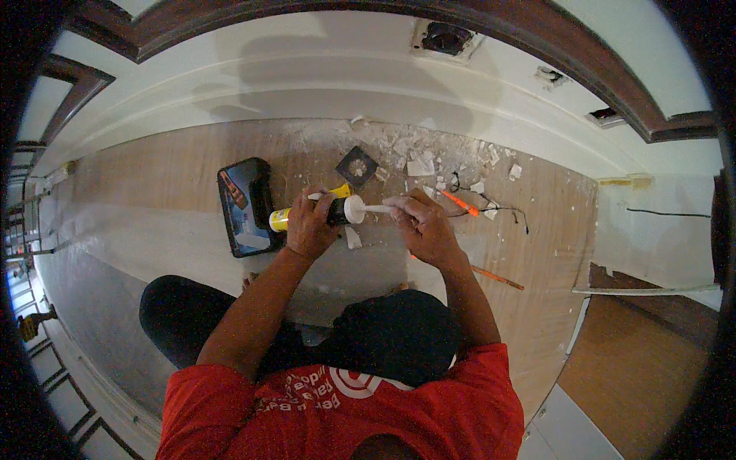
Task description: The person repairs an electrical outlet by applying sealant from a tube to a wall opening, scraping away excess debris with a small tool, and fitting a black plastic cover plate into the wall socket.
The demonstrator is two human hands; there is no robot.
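Note:
My left hand (310, 226) is wrapped around a yellow-and-black cylindrical tool (336, 212), which lies crosswise in front of me. A pale round end piece (354, 209) faces right, and a thin whitish rod (377, 208) runs from it toward my right hand (423, 224). Those right fingers are closed in a pinch at the rod's far end. Beyond the left fingers shows another yellow part (341, 190); whether it belongs to the same tool I cannot tell. To the left stands a black tool case (247, 207) with a picture of an orange tool on it.
Broken white plaster pieces (420, 165) and dust lie along the wall. Near them are a dark square plate (357, 165), an orange-handled tool (460, 202), black wire (506, 208) and an orange pencil-like stick (498, 277). The wall has a cut-out box (447, 38).

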